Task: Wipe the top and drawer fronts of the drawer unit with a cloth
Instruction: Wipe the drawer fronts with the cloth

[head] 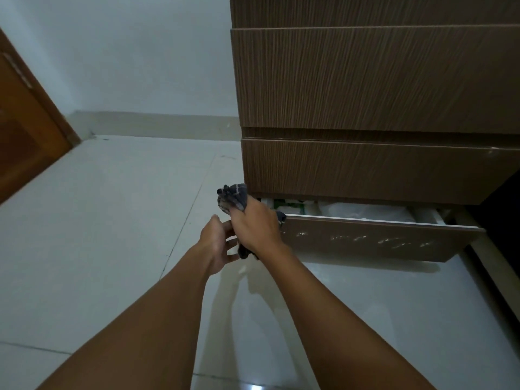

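Observation:
The brown wood-grain drawer unit (365,80) fills the upper right. Its bottom drawer (380,243) is pulled out, with white smears on its front and bags visible inside. My right hand (257,226) grips a bunched dark checked cloth (233,198) at the left end of that open drawer. A bit of the cloth hangs below the hand. My left hand (218,243) is just left of the right hand, fingers spread and touching the hanging cloth; whether it grips the cloth I cannot tell.
A glossy white tiled floor (112,235) spreads to the left and in front. A pale wall with a skirting board (154,125) stands behind it. A brown wooden door (25,136) is at the far left. A dark gap (503,220) lies right of the unit.

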The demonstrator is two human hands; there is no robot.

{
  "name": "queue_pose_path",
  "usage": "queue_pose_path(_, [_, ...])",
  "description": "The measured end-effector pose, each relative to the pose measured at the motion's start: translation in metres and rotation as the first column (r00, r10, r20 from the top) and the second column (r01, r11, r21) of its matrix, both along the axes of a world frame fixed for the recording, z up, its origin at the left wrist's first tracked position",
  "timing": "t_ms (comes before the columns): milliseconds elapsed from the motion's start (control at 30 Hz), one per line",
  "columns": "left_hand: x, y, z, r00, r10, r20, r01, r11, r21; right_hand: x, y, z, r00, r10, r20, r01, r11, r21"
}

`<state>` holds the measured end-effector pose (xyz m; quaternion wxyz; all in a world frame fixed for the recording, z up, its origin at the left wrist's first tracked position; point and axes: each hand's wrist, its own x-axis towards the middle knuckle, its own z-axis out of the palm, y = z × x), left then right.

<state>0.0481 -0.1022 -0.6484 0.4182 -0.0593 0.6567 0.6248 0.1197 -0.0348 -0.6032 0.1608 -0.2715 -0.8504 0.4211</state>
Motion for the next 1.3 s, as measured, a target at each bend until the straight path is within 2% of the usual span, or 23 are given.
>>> queue_pose_path(133, [0.0,-0.002,0.0,1.0,0.012,0.002,-0.012,1.0,-0.005,-0.001,0.001,0.007,0.997,-0.006,-0.075,-0.009,0.98,-0.2])
queue_pose_path(200, [0.001,-0.003,0.0,1.0,-0.011,0.006,0.011,1.0,-0.006,-0.003,0.001,0.01,0.99,-0.041,-0.132,-0.012,0.926,-0.378])
queue_pose_path(233, [0.002,-0.003,0.0,1.0,-0.019,0.004,0.019,1.0,-0.005,-0.003,0.003,0.012,0.983,-0.096,-0.155,0.005,0.863,-0.504])
queue_pose_path(300, [0.004,-0.002,0.002,1.0,-0.015,-0.001,0.015,1.0,-0.005,-0.001,0.01,0.011,0.965,-0.218,-0.147,0.031,0.651,-0.758])
queue_pose_path(367, [0.005,-0.002,0.004,1.0,0.003,0.003,-0.003,1.0,-0.008,0.013,0.017,0.009,0.965,-0.233,-0.123,0.005,0.485,-0.875])
queue_pose_path(433, [0.006,-0.002,0.004,1.0,-0.009,0.016,0.009,1.0,0.002,0.029,0.022,0.003,0.964,-0.232,-0.126,-0.02,0.411,-0.911])
queue_pose_path(500, [0.007,-0.002,0.005,0.999,-0.039,0.028,0.038,0.999,0.019,0.047,0.026,-0.003,0.95,-0.266,-0.162,-0.052,0.378,-0.925])
queue_pose_path(633, [0.013,0.0,0.012,0.991,-0.131,-0.042,0.13,0.991,-0.019,0.083,0.034,-0.007,0.896,-0.39,-0.211,-0.06,0.365,-0.929])
queue_pose_path(733, [0.017,0.003,0.013,0.989,-0.113,-0.093,0.107,0.992,-0.067,0.098,0.039,-0.011,0.815,-0.533,-0.228,-0.008,0.382,-0.924])
queue_pose_path(767, [0.018,0.004,0.013,0.989,-0.102,-0.103,0.095,0.993,-0.074,0.103,0.041,-0.011,0.781,-0.582,-0.227,0.047,0.417,-0.907])
queue_pose_path(867, [0.019,0.007,0.011,0.989,-0.082,-0.124,0.072,0.994,-0.081,0.118,0.045,-0.007,0.712,-0.631,-0.308,0.215,0.614,-0.76])
queue_pose_path(933, [0.02,0.01,0.009,0.989,-0.06,-0.134,0.05,0.996,-0.075,0.129,0.046,-0.004,0.669,-0.637,-0.383,0.254,0.681,-0.687])
queue_pose_path(1100, [0.018,0.024,0.011,0.988,0.032,-0.154,-0.043,0.996,-0.073,0.15,0.053,-0.01,0.539,-0.721,-0.435,0.384,0.67,-0.635])
queue_pose_path(1300, [0.01,0.045,0.015,0.981,0.12,-0.151,-0.132,0.989,-0.072,0.181,0.069,-0.032,0.51,-0.768,-0.388,0.494,0.631,-0.598])
